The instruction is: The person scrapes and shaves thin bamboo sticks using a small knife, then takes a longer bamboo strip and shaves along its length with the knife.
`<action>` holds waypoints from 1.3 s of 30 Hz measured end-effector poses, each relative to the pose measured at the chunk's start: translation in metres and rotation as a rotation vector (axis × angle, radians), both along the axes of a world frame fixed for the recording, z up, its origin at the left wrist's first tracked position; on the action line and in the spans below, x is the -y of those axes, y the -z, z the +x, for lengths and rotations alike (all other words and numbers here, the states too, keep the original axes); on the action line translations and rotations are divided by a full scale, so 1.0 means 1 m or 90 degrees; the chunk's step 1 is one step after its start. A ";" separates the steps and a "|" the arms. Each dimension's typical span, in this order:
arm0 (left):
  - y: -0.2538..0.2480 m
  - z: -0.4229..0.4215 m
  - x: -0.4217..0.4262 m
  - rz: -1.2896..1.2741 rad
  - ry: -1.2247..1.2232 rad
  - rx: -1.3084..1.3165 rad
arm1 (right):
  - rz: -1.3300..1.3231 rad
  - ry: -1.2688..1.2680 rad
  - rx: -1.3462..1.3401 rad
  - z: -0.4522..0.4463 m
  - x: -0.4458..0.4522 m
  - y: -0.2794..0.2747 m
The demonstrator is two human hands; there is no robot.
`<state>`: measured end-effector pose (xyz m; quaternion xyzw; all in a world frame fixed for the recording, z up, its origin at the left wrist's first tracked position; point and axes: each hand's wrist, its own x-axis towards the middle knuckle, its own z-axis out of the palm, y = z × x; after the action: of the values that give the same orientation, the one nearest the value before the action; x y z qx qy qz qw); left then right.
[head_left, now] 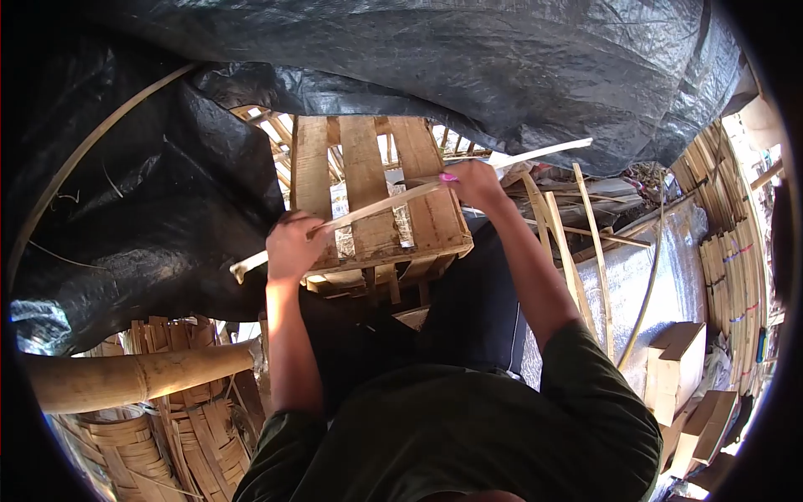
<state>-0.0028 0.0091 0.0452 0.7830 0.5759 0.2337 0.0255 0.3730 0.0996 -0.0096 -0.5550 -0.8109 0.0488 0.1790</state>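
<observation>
A long pale bamboo strip (385, 203) slants across in front of me, its left end lower than its right. My left hand (293, 243) is closed around the strip near its lower end. Farther up, my right hand (473, 184) is closed on it too. Something pink (449, 177) shows at the right fingers, with a narrow dark shape beside it that I cannot make out clearly. Under the strip stands a slatted wooden crate (360, 159), between and beyond my knees.
Black plastic sheeting (468, 58) hangs ahead and to the left. A thick bamboo pole (150, 376) and woven bamboo baskets (125, 448) are at lower left. Several upright strips (595, 251) lean at right, near cardboard boxes (673, 368) and bundled bamboo strips (736, 276).
</observation>
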 end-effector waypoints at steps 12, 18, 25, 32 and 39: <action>0.034 0.027 -0.022 0.024 0.000 0.081 | -0.005 0.207 -0.301 0.021 0.014 -0.004; 0.040 0.044 -0.025 0.011 0.000 0.087 | -0.084 0.411 -0.277 0.043 0.023 0.026; 0.038 0.036 -0.030 -0.005 0.030 0.081 | -0.070 0.424 -0.301 0.046 0.013 0.040; 0.039 0.038 -0.030 0.001 0.027 0.090 | -0.288 0.479 -0.387 0.059 0.012 0.020; 0.039 0.041 -0.032 0.018 0.023 0.091 | -0.288 0.504 -0.455 0.054 0.008 0.028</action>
<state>0.0383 0.0415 0.0063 0.7747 0.5551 0.2970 0.0595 0.4268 0.0920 -0.0380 -0.7895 -0.4002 0.3349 0.3231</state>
